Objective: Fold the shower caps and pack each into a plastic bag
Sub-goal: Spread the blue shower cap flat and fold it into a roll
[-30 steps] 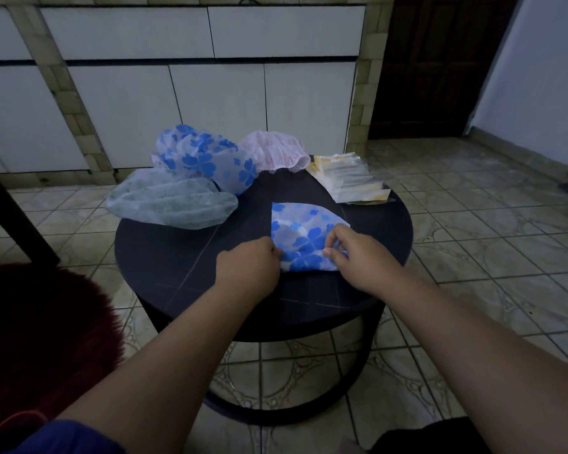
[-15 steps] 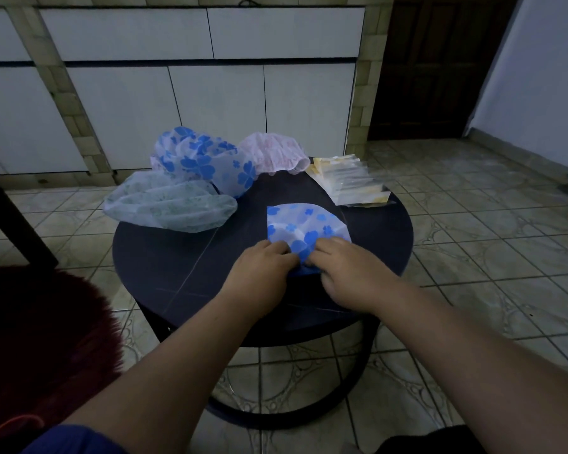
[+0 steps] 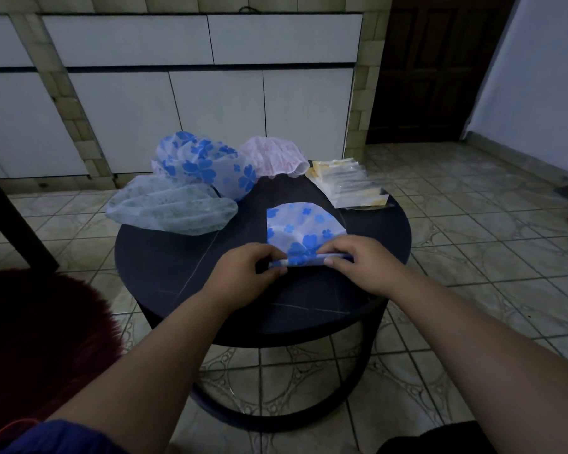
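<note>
- Worktop (image 3: 164,267): round, dark. I see no shift in it or in the spare stock against the two earlier frames.
- Unfolded stock at the far-left edge: a pale green shower cap (image 3: 171,208), a blue-flowered shower cap (image 3: 207,165) behind it, a pink shower cap (image 3: 273,155) further back. All loose, none folded yet.
- Plastic bags (image 3: 348,185): a fanned stack at the far right of the worktop, untouched. Packing has not begun.
- Folded blue cap (image 3: 295,224): lies at the centre of the worktop, just ahead of my hands. A second ago it lay as a flat wedge; now its near edge is turned up into a narrow roll. I judge the step to be rolling the wedge small enough for a bag.
- Left hand (image 3: 246,273): fingers and thumb pinch the left end of the roll.
- Right hand (image 3: 361,263): fingers curled over the right end, thumb beneath, clamped on the same roll.
- Writing: none legible. The bags show yellow strips, but any print is too small and dim to read.
</note>
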